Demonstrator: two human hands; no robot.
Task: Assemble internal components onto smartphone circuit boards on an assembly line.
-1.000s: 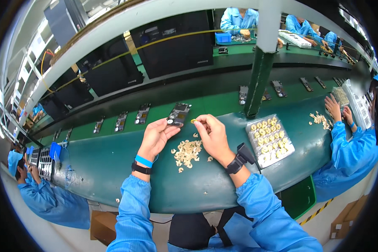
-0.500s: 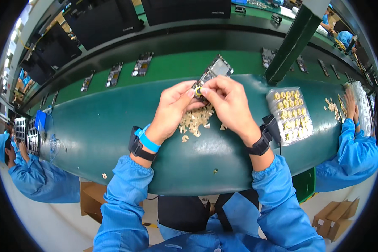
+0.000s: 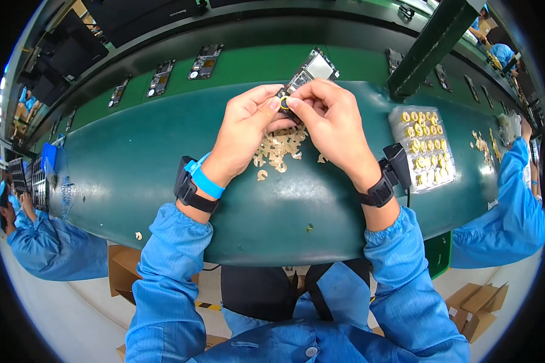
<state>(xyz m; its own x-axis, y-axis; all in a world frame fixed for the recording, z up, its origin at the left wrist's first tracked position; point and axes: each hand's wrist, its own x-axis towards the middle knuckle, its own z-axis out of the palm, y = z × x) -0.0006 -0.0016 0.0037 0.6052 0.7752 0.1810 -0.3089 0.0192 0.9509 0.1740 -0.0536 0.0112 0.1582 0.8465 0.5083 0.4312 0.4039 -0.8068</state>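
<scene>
Our left hand [image 3: 243, 126] grips the circuit board [image 3: 312, 71]; our right hand [image 3: 333, 124], newly brought in, pinches a disc [image 3: 284, 103] (yellow-rimmed) at its near end. Both parts now meet between our hands.

part-metallic board [image 3: 310, 72]; glossy tabletop [image 3: 284, 212]; cloth sleeves [image 3: 169, 290]

A green post [image 3: 430, 51] stands beyond and right of my hands [image 3: 333, 124]; a blue-clad co-worker [image 3: 57, 251] appears far left of them, another co-worker [image 3: 505, 218] far right, cardboard boxes [image 3: 471, 307] lower right.
</scene>
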